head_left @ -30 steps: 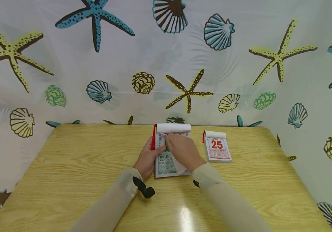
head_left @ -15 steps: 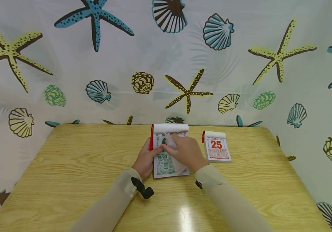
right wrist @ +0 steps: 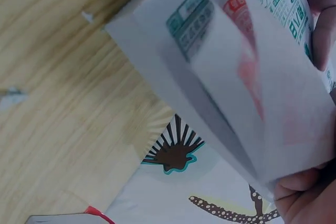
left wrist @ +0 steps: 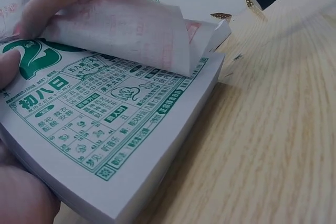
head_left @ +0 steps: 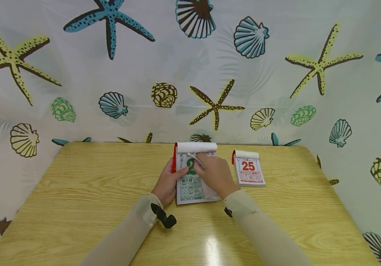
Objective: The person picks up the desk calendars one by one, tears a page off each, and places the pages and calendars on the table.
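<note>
A thick tear-off calendar pad (head_left: 187, 190) with green print lies at the table's middle, its red binding at the far end. My left hand (head_left: 169, 181) grips its left edge, thumb (left wrist: 7, 70) pressed on the green numeral. My right hand (head_left: 214, 173) pinches the top sheet (left wrist: 131, 35) and holds it curled up off the pad (left wrist: 110, 135), towards the right. In the right wrist view the lifted sheet (right wrist: 262, 103) hangs above the pad (right wrist: 194, 19), pinched by my fingers (right wrist: 302, 192).
A smaller calendar pad (head_left: 249, 173) showing a red 25 lies just right of my right hand. The wooden table (head_left: 77, 192) is walled by a shell-and-starfish curtain (head_left: 210, 74) behind and on both sides. A black strap end (head_left: 165, 218) sticks out at my left wrist.
My right hand has drawn the top sheet up and to the right, uncovering more of the green numeral. The left hand and the pad have stayed put.
</note>
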Demonstrator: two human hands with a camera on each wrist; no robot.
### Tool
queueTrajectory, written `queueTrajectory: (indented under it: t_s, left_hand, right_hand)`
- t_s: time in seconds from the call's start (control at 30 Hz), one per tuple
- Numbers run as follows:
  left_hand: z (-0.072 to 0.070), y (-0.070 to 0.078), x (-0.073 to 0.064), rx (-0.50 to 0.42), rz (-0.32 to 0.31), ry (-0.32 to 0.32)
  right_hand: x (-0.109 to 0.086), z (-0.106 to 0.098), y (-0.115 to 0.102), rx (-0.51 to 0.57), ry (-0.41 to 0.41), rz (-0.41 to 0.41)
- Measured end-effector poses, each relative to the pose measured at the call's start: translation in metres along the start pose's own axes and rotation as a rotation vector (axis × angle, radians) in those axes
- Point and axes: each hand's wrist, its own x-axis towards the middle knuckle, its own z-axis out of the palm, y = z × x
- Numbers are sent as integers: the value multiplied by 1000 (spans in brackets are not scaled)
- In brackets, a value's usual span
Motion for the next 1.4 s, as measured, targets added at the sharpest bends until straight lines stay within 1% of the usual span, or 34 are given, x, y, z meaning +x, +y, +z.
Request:
queueTrajectory:
  t_s: [0.1, 0.27, 0.4, 0.53, 0.77, 0.93, 1.07, 1.13, 1.27, 1.4]
  left_hand:
    - [1, 1, -1, -4, -3, -12]
    - [2, 1, -2, -11, -5, -24]
    - [1, -1, -2, -13, -4, -28]
    - [1, -1, -2, -13, -4, -32]
    - [0, -1, -3, -10, 5, -31]
    - [-2, -2, -3, -6, 6, -21]
    - [-2, -2, -3, 0, 0, -18]
    - [-3, -2, -2, 5, 0, -22]
    - [-4, -3, -2, -17, -9, -18]
    - [-5, -3, -2, -16, -16, -2]
  right_hand:
    - [-2, -2, 3, 71, -3, 19]
    - [-6, -3, 8, 114, -8, 53]
    - [-9, -4, 11, 97, 16, 67]
    - [-11, -4, 13, 55, 58, 47]
    - [-13, 1, 15, -4, 113, 40]
    - [-14, -1, 13, -77, 113, 21]
    - [-15, -4, 13, -110, 109, 4]
    - [-15, -6, 14, -107, 105, -8]
    - [-17, -8, 16, -103, 97, -21]
    - [-19, -8, 21, -106, 101, -43]
